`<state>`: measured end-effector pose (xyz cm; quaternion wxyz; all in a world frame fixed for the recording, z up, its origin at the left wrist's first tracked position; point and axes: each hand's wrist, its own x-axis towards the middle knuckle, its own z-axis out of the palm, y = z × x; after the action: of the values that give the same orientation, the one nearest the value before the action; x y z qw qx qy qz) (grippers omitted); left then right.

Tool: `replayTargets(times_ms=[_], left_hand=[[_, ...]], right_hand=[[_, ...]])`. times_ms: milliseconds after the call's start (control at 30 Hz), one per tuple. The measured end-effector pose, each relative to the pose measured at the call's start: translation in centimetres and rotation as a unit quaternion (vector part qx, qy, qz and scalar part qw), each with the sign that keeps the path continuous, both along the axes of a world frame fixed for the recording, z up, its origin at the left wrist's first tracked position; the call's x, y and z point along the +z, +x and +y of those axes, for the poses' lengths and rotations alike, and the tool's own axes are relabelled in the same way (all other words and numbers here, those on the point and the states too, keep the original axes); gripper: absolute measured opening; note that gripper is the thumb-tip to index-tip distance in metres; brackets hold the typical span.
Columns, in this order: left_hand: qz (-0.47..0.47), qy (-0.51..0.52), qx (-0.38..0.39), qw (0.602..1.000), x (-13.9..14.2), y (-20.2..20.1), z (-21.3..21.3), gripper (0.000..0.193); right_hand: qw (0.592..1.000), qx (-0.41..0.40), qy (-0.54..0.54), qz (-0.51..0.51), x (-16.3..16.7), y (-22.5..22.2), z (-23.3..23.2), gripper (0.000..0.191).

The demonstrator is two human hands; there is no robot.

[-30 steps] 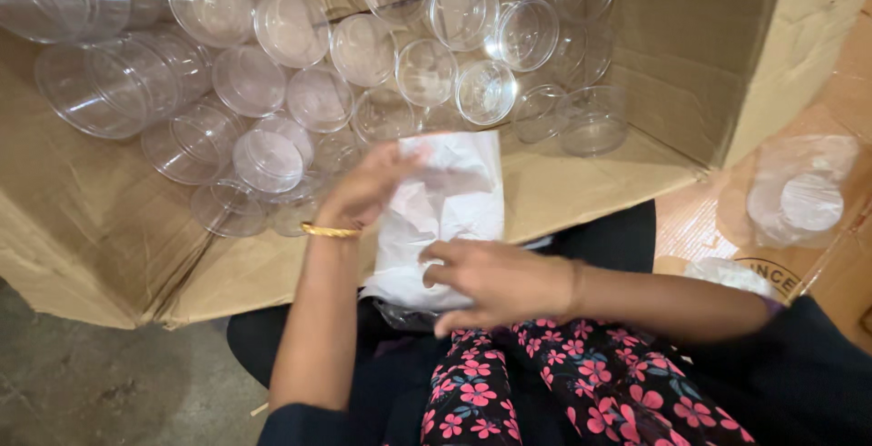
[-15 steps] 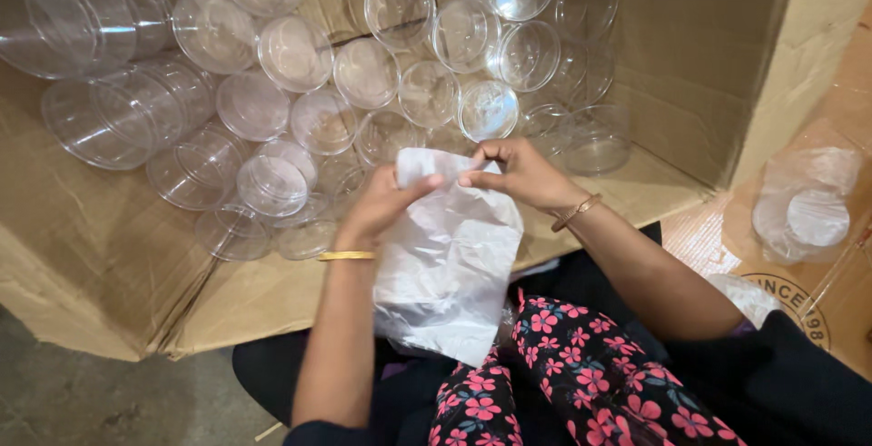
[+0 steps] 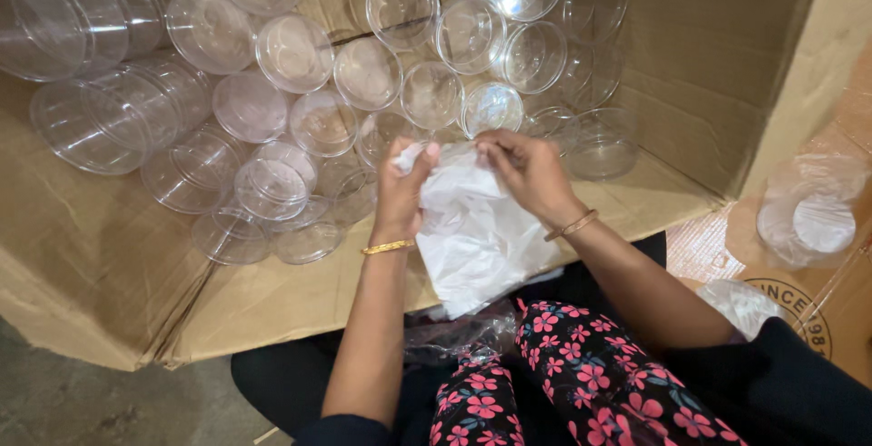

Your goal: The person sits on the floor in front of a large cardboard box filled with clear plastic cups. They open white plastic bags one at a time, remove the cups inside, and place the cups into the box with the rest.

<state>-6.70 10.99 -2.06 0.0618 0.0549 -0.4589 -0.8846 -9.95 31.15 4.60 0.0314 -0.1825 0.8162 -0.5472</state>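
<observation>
- The thin white plastic bag (image 3: 472, 228) hangs over the front edge of the brown cardboard box (image 3: 699, 55), its long axis running down toward the lap.
- The left hand (image 3: 401, 187) and right hand (image 3: 525, 169) each pinch its top edge, equally near.
- Clear round plastic containers (image 3: 272, 128) lie heaped behind in the box.
- Grey floor (image 3: 82, 401) shows at the lower left.

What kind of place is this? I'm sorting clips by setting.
Likely an informal packing workspace on the floor: a big cardboard box full of clear plastic containers, and both hands holding a white plastic bag.
</observation>
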Motion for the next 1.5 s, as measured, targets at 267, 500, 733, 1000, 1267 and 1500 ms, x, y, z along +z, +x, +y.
replayTargets(times_ms=[267,500,733,1000,1267,1500], left_hand=[[-0.073,0.066,-0.07,0.993,1.6,-2.2,-3.3,0.017],[0.03,-0.177,-0.181,0.967,3.6,-7.1,-6.8,0.026],[0.144,-0.552,0.104,0.815,5.1,-24.6,-8.7,0.025],[0.049,-0.687,0.135,0.712,5.6,-37.4,-4.8,0.017],[0.189,-0.445,0.072,0.872,4.3,-28.9,-3.4,0.017],[0.039,-0.291,0.066,0.954,-1.7,-23.7,0.5,0.02]], right_hand=[[0.856,-0.034,-0.351,-0.377,-0.6,-3.0,1.3,0.027],[0.765,0.208,-0.572,-0.211,1.5,-8.0,2.9,0.034],[0.996,-0.007,-0.062,0.064,3.0,-25.0,0.6,0.007],[0.914,-0.081,0.356,0.177,3.0,-37.7,-3.6,0.023],[0.966,-0.168,-0.147,0.134,-2.1,-27.6,-0.4,0.011],[0.96,-0.21,-0.185,0.022,-10.0,-24.8,1.7,0.018]])
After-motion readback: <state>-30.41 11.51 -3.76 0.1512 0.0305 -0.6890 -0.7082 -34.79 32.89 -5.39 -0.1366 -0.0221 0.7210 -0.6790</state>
